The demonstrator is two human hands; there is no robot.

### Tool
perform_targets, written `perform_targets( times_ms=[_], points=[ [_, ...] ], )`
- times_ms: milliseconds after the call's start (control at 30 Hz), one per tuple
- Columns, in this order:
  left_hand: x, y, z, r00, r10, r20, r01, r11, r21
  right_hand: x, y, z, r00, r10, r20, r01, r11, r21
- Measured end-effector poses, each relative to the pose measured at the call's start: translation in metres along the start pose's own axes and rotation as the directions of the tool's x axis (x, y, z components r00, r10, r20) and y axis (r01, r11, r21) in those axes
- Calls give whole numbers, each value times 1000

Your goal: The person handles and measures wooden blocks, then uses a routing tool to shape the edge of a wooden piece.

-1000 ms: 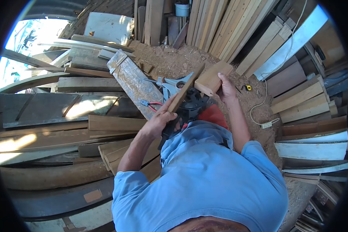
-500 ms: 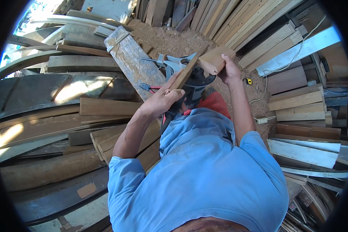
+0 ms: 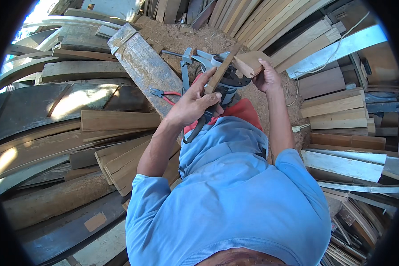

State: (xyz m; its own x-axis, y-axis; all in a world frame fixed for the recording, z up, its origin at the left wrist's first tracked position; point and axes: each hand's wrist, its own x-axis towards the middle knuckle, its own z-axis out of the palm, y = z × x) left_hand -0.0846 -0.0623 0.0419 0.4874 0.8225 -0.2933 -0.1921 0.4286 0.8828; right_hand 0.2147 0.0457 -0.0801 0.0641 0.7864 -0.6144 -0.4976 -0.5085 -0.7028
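My left hand (image 3: pixel 196 101) is closed on a narrow wooden strip (image 3: pixel 223 67), which slants up and away from me. With my right hand (image 3: pixel 267 78) I grip the edge of a broader wooden board (image 3: pixel 253 58), thumb on top. The strip's far part lies close against the board's left side; whether they touch I cannot tell. Beneath both is a power tool (image 3: pixel 228 94) with a dark round body and a grey metal frame, between my legs. Its kind is partly hidden by the wood and my hands. A black cable or strap (image 3: pixel 194 131) hangs below my left hand.
Red-handled pliers (image 3: pixel 166 94) lie on a worn plank (image 3: pixel 142 62) to the left. Stacked boards (image 3: pixel 115 122) crowd the left side, with more timber (image 3: pixel 334 108) on the right. Sawdust (image 3: pixel 177 37) covers the floor ahead. A pale cord (image 3: pixel 337 55) runs along the right.
The view has shifted slightly. My left hand has turned more upright with the strip, and the strip now stands steeper beside the board. My right hand still grips the board.
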Motion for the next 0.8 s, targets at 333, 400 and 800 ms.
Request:
perform_targets(
  times_ms=[333, 400, 800],
  points=[
    [5, 3, -9, 1000, 15, -17, -16, 999, -43, 12, -1, 14, 999, -31, 39, 29, 998, 47],
    [4, 3, -9, 1000, 15, -22, -15, 999, -29, 8, -2, 25, 998, -55, 24, 54, 998, 29],
    [6, 3, -3, 998, 47, -33, -46, 999, 19, 0, 3, 43, 982, -72, 172, 43, 985, 166]
  ],
)
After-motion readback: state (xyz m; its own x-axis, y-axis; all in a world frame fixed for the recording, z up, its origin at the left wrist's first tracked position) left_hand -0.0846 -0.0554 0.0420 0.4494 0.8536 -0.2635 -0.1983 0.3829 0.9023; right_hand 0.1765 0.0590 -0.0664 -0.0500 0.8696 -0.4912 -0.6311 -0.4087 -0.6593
